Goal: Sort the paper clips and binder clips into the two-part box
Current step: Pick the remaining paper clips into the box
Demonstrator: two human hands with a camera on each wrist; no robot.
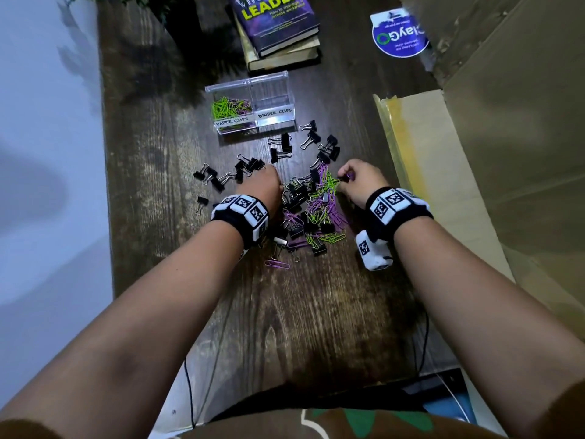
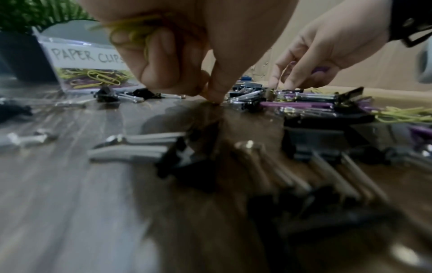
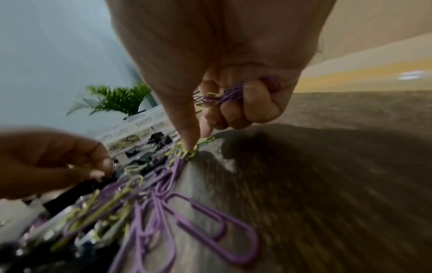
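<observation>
A clear two-part box (image 1: 250, 103) stands at mid-table, its left half labelled PAPER CLIPS (image 2: 86, 55) holding green and purple clips, its right half labelled BINDER CLIPS. A mixed heap of purple and green paper clips (image 1: 319, 204) and black binder clips (image 1: 278, 150) lies in front of it. My left hand (image 1: 264, 185) holds green paper clips (image 2: 131, 31) in its curled fingers while a fingertip (image 2: 216, 97) presses the table. My right hand (image 1: 354, 180) grips a bunch of purple and green paper clips (image 3: 224, 96) and pinches at a green clip (image 3: 191, 151) on the heap's right edge.
Stacked books (image 1: 278, 30) lie behind the box, with a potted plant (image 1: 177, 14) to their left. A large cardboard box (image 1: 490, 137) borders the table's right side. A blue round sticker (image 1: 400, 34) sits at the back right. Loose binder clips (image 1: 212, 179) spread to the left.
</observation>
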